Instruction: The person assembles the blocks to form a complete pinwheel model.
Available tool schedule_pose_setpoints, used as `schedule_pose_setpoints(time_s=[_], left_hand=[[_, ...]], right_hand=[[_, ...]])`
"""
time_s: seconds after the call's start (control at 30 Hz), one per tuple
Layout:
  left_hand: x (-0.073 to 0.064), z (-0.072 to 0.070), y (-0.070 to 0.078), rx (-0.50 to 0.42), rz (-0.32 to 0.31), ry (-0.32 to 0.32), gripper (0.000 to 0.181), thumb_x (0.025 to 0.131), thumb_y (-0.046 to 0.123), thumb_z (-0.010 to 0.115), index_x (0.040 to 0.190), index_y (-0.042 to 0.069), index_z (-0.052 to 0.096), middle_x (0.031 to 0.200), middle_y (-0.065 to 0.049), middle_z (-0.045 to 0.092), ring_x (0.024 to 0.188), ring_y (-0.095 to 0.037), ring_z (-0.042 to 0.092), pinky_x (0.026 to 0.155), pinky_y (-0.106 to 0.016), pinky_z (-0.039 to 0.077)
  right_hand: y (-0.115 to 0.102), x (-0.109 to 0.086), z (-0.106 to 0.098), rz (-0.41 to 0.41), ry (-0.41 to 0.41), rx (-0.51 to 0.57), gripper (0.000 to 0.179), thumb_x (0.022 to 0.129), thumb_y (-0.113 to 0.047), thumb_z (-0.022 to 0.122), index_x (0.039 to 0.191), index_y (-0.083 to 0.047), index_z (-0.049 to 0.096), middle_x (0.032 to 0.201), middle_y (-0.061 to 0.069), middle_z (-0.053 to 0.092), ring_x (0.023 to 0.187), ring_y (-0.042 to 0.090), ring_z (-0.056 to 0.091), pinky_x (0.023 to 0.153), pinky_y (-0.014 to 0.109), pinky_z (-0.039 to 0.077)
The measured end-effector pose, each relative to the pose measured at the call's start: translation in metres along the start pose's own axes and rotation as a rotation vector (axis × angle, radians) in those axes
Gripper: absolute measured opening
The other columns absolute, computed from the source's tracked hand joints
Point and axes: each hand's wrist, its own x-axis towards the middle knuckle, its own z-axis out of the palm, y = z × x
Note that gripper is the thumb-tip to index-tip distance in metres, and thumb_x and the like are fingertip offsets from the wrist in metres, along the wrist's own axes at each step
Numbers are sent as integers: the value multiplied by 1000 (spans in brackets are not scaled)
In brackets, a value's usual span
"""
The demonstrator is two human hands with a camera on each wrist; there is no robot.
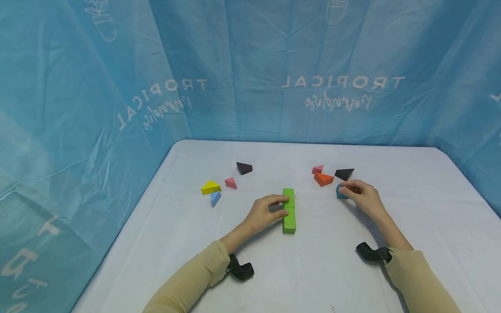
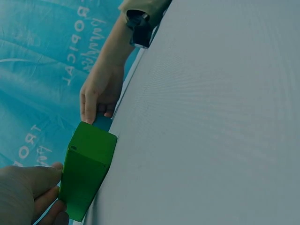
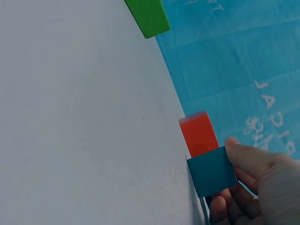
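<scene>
The nearer green block (image 1: 289, 222) and the farther green block (image 1: 290, 194) lay end to end in the middle of the white tablecloth (image 1: 321, 261), in one straight line running away from the person. The left hand (image 1: 261, 214) had its thumb and fingers parted, touching the left side of the line, one digit at each block, probably to keep the two flush and in line. The right hand (image 1: 364, 198) pinched the teal block (image 1: 339, 193) between thumb and fingers, seemingly by its sides for a sure hold; whether it touched the cloth could not be told.

Both green blocks were bright and flat-faced, with a small dark mark near a corner in the left wrist view. The teal block showed a plain, squarish face.

Beyond the right hand lay an orange block (image 1: 323, 179), a pink wedge (image 1: 317, 169) and a black block (image 1: 344, 174). Left of the line were a yellow triangular block (image 1: 211, 188), a blue wedge (image 1: 215, 198), another pink wedge (image 1: 231, 183) and another black block (image 1: 244, 168). A blue curtain (image 1: 250, 56) hung behind.
</scene>
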Motion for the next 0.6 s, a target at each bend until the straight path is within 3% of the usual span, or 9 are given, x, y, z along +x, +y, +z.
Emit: schedule_pose_setpoints(time_s=[0.37,0.6], left_hand=[[0,1,0,10,8,7,39,83,13,74,120,5,64,118,-5,63,112,-17,57,93,-22,45],[0,1,0,5,1,7,39,84,13,73,120,5,64,119,-5,63,112,-18,57,93,-24,46]], right_hand=[[-2,-1,-3,-27,-48,-95,57,83,-47,69,123,-6,61,113,13,61,98,26,56,80,36,47],[2,-2,-1,-109,-24,-139,44,85,-30,72,116,0,63,107,17,63,90,27,60,71,17,48]])
